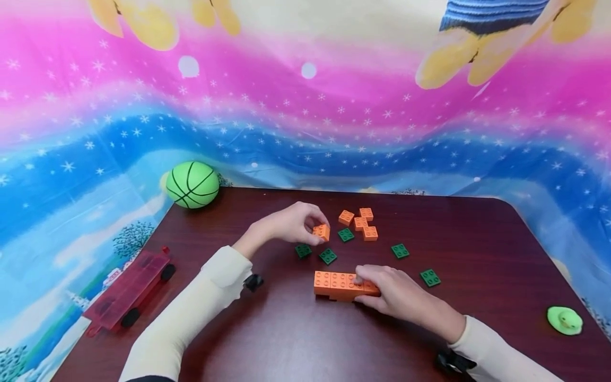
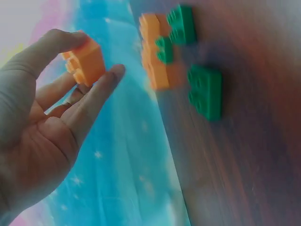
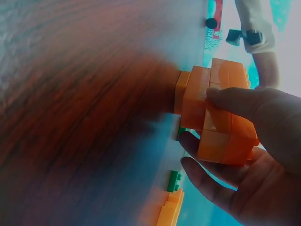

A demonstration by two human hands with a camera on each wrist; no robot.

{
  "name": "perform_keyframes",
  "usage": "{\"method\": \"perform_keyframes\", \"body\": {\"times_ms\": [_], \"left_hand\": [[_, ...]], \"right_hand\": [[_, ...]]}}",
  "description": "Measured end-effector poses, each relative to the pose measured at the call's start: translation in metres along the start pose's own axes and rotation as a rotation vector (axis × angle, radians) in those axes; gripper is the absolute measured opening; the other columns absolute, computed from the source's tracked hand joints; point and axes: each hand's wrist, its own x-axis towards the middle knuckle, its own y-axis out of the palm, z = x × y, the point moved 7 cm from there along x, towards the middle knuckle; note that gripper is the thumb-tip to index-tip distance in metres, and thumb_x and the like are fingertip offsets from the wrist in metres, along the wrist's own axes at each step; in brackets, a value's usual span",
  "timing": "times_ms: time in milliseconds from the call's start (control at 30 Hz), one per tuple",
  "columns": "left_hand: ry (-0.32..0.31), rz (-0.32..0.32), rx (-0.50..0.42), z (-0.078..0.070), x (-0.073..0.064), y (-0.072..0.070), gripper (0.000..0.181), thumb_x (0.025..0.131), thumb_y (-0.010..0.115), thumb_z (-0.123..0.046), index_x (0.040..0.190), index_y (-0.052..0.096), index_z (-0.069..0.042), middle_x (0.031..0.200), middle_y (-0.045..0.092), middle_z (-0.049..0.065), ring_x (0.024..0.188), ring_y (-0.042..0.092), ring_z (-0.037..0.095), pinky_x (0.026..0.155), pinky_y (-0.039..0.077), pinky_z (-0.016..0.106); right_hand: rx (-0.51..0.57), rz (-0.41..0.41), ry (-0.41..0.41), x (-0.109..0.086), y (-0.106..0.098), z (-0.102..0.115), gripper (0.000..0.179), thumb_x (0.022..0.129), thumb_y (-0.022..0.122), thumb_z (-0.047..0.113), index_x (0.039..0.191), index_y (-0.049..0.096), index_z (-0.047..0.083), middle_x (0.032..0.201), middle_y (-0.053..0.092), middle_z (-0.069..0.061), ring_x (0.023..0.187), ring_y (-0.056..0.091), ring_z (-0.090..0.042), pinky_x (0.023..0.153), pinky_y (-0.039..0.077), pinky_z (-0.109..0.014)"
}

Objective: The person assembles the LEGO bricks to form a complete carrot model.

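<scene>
Between the thumb and fingers of my left hand point(image 1: 296, 223) is a small orange toy brick point(image 1: 322, 232), pinched above the far side of the table. In the left wrist view the studs of this orange brick point(image 2: 89, 61) face the palm. My right hand point(image 1: 406, 297) grips the right end of a long row of joined orange bricks point(image 1: 329, 282), thumb on the near side and fingers over the top and far side. Seen from the right wrist, the orange row point(image 3: 217, 127) has stepped layers. Green bricks, one of them a square point(image 1: 328, 257), lie below the left hand.
Several loose orange bricks point(image 1: 370, 233) lie beyond the joined row. Two green bricks sit to the right, one the nearer point(image 1: 430, 277). A green ball point(image 1: 193, 184), a red toy skateboard point(image 1: 129, 289) and a green duck-like toy point(image 1: 565, 320) stand near the table's edges.
</scene>
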Motion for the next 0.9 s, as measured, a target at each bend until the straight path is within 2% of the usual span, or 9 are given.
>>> {"method": "perform_keyframes", "body": {"times_ms": [100,267,333,433,500,600,900], "left_hand": [[0.076,0.013,-0.047,-0.019,-0.014,0.007,0.035,0.088,0.078,-0.018,0.121,0.073,-0.010,0.118,0.071,0.003,0.095,0.071,0.010,0.083,0.059,0.024],[0.126,0.033,-0.058,-0.042,-0.040,0.022,0.040,0.089,0.077,-0.020,0.127,0.072,-0.009,0.113,0.076,0.001,0.087,0.070,0.010,0.084,0.061,0.036],[0.151,0.023,-0.049,-0.051,-0.046,0.027,0.038,0.089,0.078,-0.020,0.125,0.073,-0.010,0.112,0.076,0.001,0.085,0.070,0.009,0.083,0.061,0.036],[0.188,0.010,0.010,-0.062,-0.051,0.036,0.037,0.089,0.079,-0.020,0.125,0.074,-0.010,0.116,0.076,0.003,0.085,0.068,0.006,0.080,0.059,0.026],[0.202,0.004,0.064,-0.065,-0.053,0.041,0.038,0.090,0.078,-0.021,0.126,0.073,-0.010,0.119,0.076,0.003,0.089,0.068,0.004,0.081,0.057,0.020],[0.200,-0.003,0.114,-0.066,-0.055,0.047,0.037,0.090,0.078,-0.022,0.125,0.074,-0.010,0.121,0.076,0.003,0.094,0.068,0.004,0.082,0.055,0.018],[0.211,-0.038,0.077,-0.064,-0.055,0.050,0.033,0.089,0.080,-0.022,0.119,0.077,-0.009,0.114,0.078,0.004,0.090,0.069,0.003,0.077,0.056,0.018]], "right_hand": [[0.011,-0.002,0.006,0.001,0.001,0.000,0.030,0.087,0.083,0.023,0.090,0.054,0.026,0.091,0.064,0.015,0.077,0.056,0.003,0.066,0.048,-0.022],[0.013,-0.012,-0.010,0.002,0.004,0.002,0.031,0.088,0.083,0.023,0.090,0.053,0.024,0.090,0.063,0.015,0.078,0.058,0.002,0.067,0.049,-0.022],[0.015,-0.022,-0.010,0.002,0.004,0.002,0.032,0.088,0.083,0.022,0.089,0.051,0.024,0.087,0.061,0.015,0.076,0.056,0.001,0.067,0.048,-0.022],[0.019,-0.036,-0.002,0.000,0.004,0.000,0.034,0.088,0.083,0.021,0.088,0.050,0.023,0.084,0.057,0.015,0.073,0.052,0.000,0.067,0.045,-0.021],[0.022,-0.039,0.003,-0.002,0.003,-0.002,0.034,0.087,0.083,0.020,0.088,0.050,0.024,0.083,0.055,0.015,0.072,0.050,-0.001,0.066,0.044,-0.021],[0.025,-0.045,-0.007,-0.002,0.003,-0.002,0.033,0.088,0.083,0.020,0.089,0.050,0.023,0.084,0.056,0.015,0.072,0.050,-0.001,0.067,0.044,-0.021],[0.023,-0.058,-0.029,0.000,0.002,-0.001,0.032,0.088,0.083,0.020,0.090,0.051,0.024,0.086,0.058,0.015,0.074,0.052,-0.001,0.068,0.045,-0.021]]}}
